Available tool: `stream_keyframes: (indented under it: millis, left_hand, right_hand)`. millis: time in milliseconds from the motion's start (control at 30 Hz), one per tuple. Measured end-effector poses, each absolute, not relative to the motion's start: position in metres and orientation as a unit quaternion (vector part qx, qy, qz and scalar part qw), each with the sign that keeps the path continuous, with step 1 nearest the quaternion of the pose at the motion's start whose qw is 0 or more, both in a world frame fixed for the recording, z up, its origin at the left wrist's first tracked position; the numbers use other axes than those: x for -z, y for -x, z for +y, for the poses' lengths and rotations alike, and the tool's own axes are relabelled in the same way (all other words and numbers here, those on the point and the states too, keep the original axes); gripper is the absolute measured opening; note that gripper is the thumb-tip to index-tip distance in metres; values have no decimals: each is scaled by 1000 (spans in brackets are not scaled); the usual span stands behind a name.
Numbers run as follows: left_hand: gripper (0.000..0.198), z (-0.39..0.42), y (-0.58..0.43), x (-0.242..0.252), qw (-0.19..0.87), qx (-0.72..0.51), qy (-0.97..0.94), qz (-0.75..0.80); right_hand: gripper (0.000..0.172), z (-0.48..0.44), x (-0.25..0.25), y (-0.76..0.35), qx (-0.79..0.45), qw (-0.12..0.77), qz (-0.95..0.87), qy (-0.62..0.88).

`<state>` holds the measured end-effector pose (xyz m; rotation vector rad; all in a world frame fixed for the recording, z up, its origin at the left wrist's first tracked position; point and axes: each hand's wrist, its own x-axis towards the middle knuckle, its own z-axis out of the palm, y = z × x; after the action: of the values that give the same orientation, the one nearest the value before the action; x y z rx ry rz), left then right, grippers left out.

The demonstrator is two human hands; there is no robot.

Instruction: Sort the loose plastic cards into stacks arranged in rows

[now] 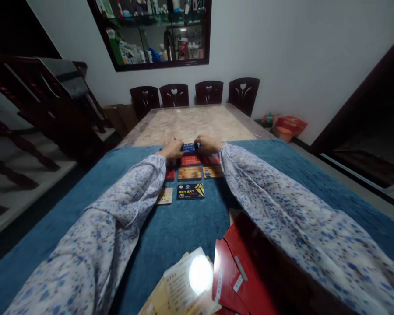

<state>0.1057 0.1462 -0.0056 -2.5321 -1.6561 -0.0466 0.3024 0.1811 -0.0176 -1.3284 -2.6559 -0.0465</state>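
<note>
Both my arms in flowered sleeves reach far forward over a blue cloth [85, 197]. My left hand [172, 149] and my right hand [207, 144] close on the two ends of a blue card [189, 147] at the far end of a grid of cards. Nearer lie a red card [190, 160], an orange-brown card [189, 173], a yellow card [212, 171], a black VIP card [190, 191] and a pale card [165, 195]. My sleeves hide parts of the side columns.
Near me lies a loose pile of red cards [236, 271] and pale cards [184, 284], one glaring with light. Beyond the cloth is a marble table top [190, 122], several dark chairs [174, 94], a glass wall cabinet [157, 30] and stairs [26, 131] at left.
</note>
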Motion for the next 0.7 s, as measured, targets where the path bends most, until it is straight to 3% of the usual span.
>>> stream_keyframes:
  millis: [700]
  left_hand:
    - [30, 172, -100, 18, 27, 0, 837, -546]
  right_hand:
    - [34, 178, 22, -293, -13, 38, -865, 501]
